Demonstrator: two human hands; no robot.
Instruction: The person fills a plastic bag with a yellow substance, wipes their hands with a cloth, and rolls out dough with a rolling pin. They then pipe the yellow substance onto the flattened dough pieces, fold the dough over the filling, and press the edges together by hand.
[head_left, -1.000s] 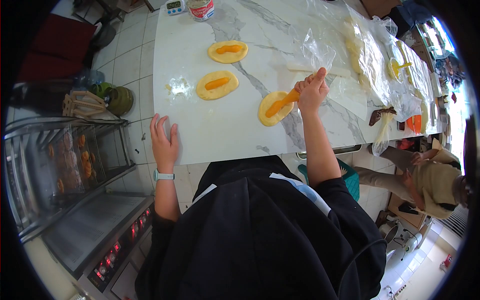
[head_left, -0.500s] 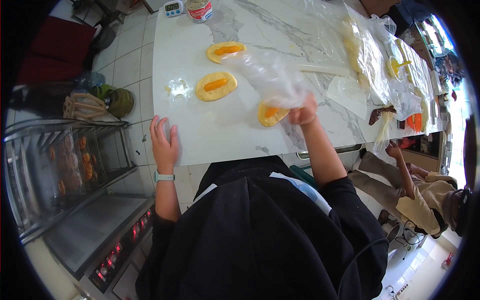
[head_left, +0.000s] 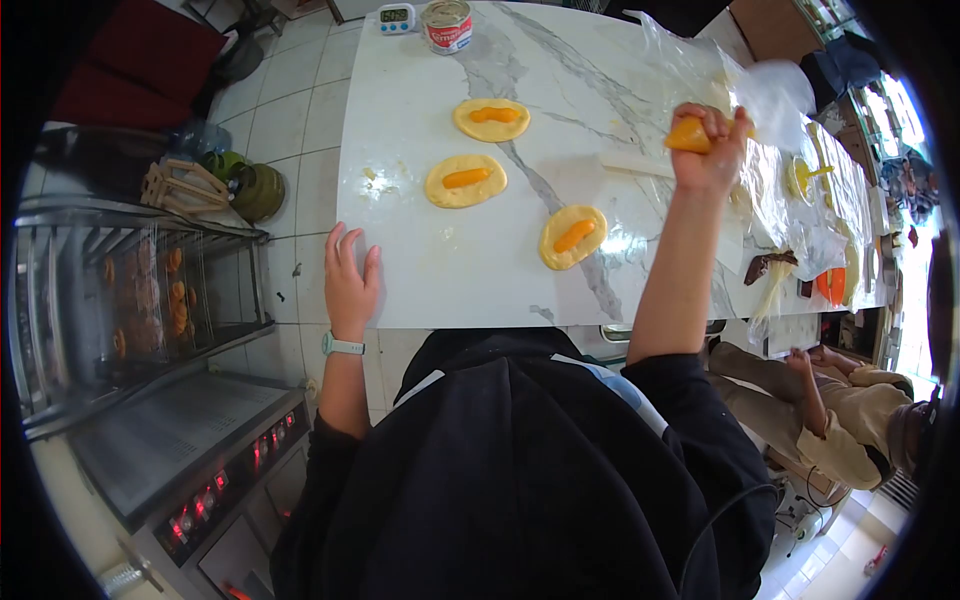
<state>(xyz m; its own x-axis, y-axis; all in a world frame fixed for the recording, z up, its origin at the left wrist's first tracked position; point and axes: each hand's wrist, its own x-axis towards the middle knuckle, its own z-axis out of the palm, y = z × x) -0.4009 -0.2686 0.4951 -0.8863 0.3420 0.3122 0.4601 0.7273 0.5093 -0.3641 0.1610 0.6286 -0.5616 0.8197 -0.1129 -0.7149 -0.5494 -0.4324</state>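
My right hand [head_left: 712, 150] is raised over the right part of the marble table, wrapped round a clear plastic piping bag [head_left: 690, 134] of orange filling. The bag's loose, blurred end [head_left: 780, 95] trails off behind the fist. At the table's left front edge my left hand [head_left: 350, 280] lies open, fingers stretched out. Between the hands sit three flat dough ovals, each with a strip of orange filling: one nearest me [head_left: 556, 250], a middle one [head_left: 440, 192] and a far one [head_left: 512, 108].
A digital timer [head_left: 397, 18] and a tin can [head_left: 447, 30] stand at the far left corner. Plastic sheeting [head_left: 765, 190] covers the table's right side. A metal rack [head_left: 140, 215] of baked pieces and an oven [head_left: 190, 450] are to my left; another person [head_left: 850, 410] is at right.
My right hand has lifted away from the nearest dough oval, moving up and right with the piping bag. The bag's end swung to the right. My left hand keeps its place on the edge.
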